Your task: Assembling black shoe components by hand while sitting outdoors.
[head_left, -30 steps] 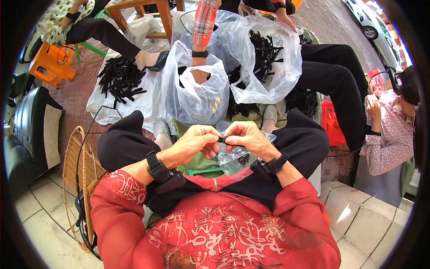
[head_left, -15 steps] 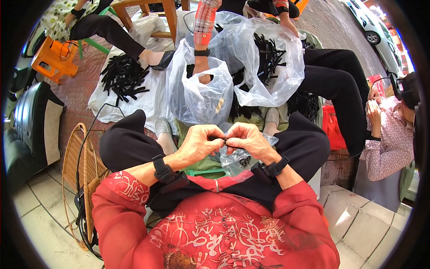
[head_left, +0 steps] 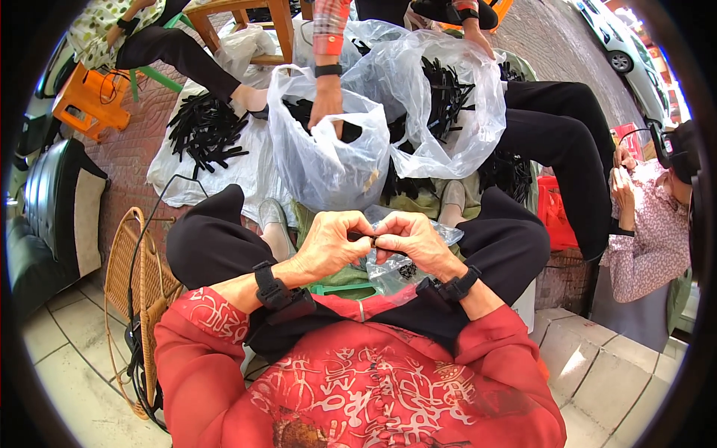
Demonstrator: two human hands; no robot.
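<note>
Over my lap, my left hand (head_left: 334,240) and my right hand (head_left: 417,237) meet fingertip to fingertip. Both are closed in a pinch on a slim black strip (head_left: 361,237), part of which is covered by my fingers. A short dark end shows below my right fingers. Beneath my right hand lies a small clear plastic bag (head_left: 385,278) with tiny dark pieces (head_left: 407,272) in it, too small to name. Just beyond my hands stands a whitish plastic bag (head_left: 325,175) with black strips inside; another person's hand (head_left: 326,104) reaches into its mouth.
Heaps of black strips (head_left: 205,138) lie on a white sheet (head_left: 168,168) at the far left. A second open plastic bag (head_left: 478,142) of strips stands farther right. A wicker chair (head_left: 119,299) is at my left, and an orange stool (head_left: 93,101) beyond. People sit around.
My hands have come slightly nearer, and more of the black strip shows. The other person's hand has shifted left at the bag, whose mouth has opened wider.
</note>
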